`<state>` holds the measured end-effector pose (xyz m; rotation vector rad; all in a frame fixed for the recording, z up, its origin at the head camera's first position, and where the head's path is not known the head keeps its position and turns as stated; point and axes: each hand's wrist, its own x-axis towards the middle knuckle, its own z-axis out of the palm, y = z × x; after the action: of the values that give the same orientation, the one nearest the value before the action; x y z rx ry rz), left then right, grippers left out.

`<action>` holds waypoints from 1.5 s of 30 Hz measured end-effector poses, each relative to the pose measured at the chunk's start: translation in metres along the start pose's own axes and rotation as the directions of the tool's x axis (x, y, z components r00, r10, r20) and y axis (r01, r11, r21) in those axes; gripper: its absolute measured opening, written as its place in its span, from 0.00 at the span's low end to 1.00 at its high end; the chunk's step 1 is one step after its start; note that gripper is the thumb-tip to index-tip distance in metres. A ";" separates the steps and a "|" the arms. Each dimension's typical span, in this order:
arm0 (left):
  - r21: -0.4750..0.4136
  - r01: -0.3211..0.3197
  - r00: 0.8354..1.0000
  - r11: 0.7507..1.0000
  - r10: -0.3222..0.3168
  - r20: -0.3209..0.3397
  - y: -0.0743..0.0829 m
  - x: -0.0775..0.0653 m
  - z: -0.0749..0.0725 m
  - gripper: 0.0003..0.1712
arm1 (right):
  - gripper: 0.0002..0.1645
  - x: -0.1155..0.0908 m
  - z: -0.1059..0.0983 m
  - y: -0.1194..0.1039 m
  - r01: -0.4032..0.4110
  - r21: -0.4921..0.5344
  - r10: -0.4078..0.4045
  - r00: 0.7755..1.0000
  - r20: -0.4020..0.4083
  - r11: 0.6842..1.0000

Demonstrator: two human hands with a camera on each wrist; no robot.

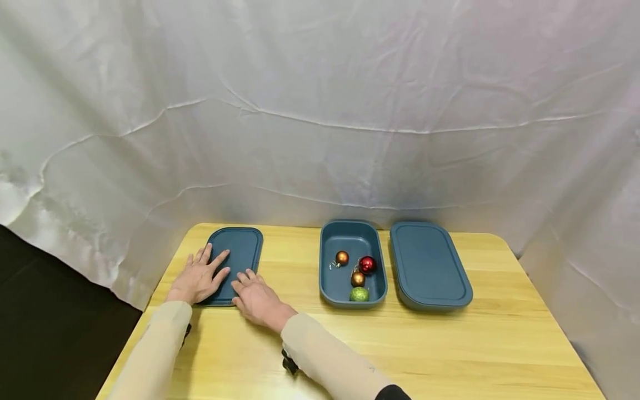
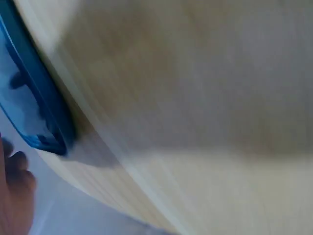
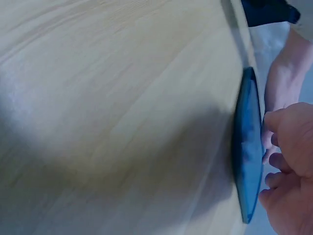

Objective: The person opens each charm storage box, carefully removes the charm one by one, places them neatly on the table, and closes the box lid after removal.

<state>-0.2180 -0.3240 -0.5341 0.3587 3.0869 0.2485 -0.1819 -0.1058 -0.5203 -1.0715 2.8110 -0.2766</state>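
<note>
At left lies a dark-blue, round-cornered lid [image 1: 242, 249].

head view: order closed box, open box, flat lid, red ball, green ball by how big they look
1. Closed box
2. Open box and flat lid: too close to rank, lid partly hidden
3. Red ball and green ball: look about alike

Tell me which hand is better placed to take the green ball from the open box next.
Probably the right hand: it is nearer the open box and the green ball, while the left hand lies farther off, over the blue lid.
</note>
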 end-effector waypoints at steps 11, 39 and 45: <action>-0.347 0.025 0.967 0.938 -0.111 -0.230 0.062 0.027 0.002 0.37 | 0.24 -0.024 -0.029 0.046 -0.024 0.246 0.077 0.975 -0.209 0.969; -0.662 -0.121 0.906 0.740 -0.191 -0.378 0.200 0.072 -0.007 0.11 | 0.20 -0.087 -0.068 0.149 -0.110 0.490 0.368 0.803 -0.470 0.865; -0.661 -0.131 0.919 0.739 -0.159 -0.360 0.220 0.079 -0.007 0.10 | 0.20 -0.101 -0.071 0.165 -0.158 0.523 0.433 0.776 -0.459 0.838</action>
<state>-0.2458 -0.0953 -0.4920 0.2666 3.0402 1.5736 -0.2260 0.0918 -0.4810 -0.4496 3.0684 -1.3457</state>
